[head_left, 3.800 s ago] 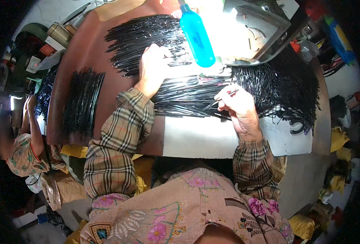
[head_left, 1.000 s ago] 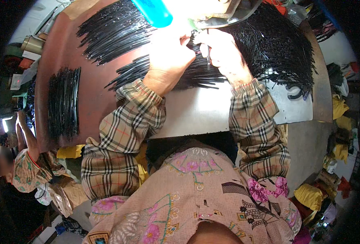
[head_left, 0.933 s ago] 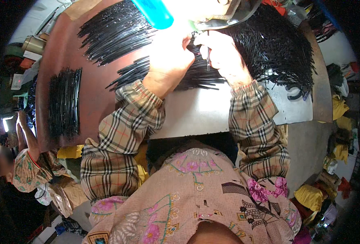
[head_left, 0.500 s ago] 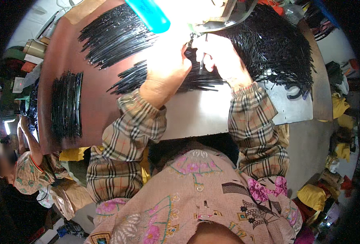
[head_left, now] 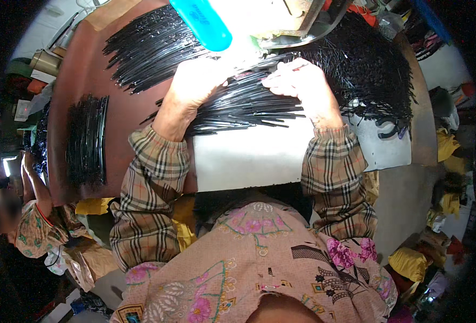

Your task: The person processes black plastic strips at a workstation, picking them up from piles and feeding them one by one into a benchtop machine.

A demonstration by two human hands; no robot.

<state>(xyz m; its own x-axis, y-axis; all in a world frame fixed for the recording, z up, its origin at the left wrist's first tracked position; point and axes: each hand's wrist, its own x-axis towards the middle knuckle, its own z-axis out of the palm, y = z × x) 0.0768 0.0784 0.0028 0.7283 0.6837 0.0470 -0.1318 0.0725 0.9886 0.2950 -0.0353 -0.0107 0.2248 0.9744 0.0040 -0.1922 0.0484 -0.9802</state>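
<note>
Several thin, glossy black strips lie in a loose heap on a pale metal plate. At the heap's left end is my left hand, its fingers curled in; glare hides whatever they hold. On the other side, my right hand has its fingers pinched together over the strips, with a thin black strip apparently in them. Just beyond both hands stands a machine with a curved metal edge, partly washed out by a bright light. A blue rounded cylinder juts in beside it.
More black strips are spread at the back left, and a neat bundle lies on the brown tabletop. At the right sits a large tangled black pile, with a black curved piece before it. Another person is at far left.
My hands have drawn apart and back from the machine. The left hand moved left and toward me, the right slightly right. More of the strip heap shows between them.
</note>
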